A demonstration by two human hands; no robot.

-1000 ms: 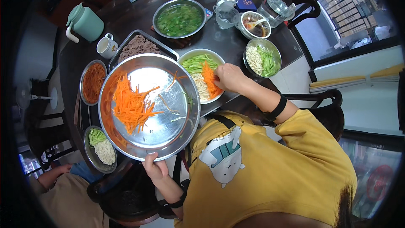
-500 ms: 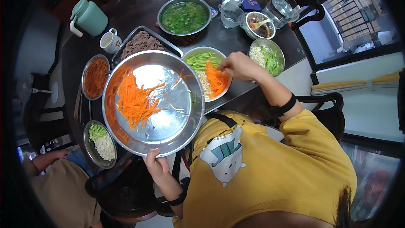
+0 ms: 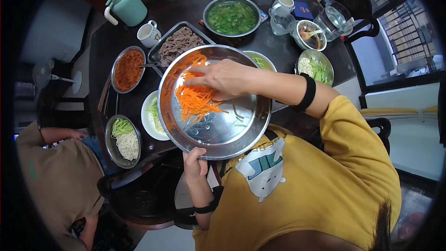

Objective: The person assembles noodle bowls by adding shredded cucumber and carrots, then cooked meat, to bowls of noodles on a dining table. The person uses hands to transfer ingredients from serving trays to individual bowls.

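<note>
The left hand [image 3: 195, 163] grips the near rim of the large steel basin [image 3: 232, 130], fingers clamped, tilting it above the dark counter [image 3: 186, 7]. The right hand [image 3: 223, 78] reaches in from the right — fingers together over the shredded carrot [image 3: 195, 102], raking it down the basin's left side.

1. A mustard-yellow short-sleeved T-shirt [image 3: 320, 190] is being worn, its sleeve ending above the elbow.
2. A white cartoon figure with teal accents [image 3: 261, 169] is being shown printed on the chest of the shirt.
3. A broad black wristband [image 3: 307, 94] is being worn on the right forearm, just behind the right hand [image 3: 223, 79].
4. A thinner black band [image 3: 203, 209] is being worn around the left wrist, below the left hand [image 3: 195, 165].
5. Dark hair [image 3: 383, 223] is being glimpsed at the lower edge.
</note>
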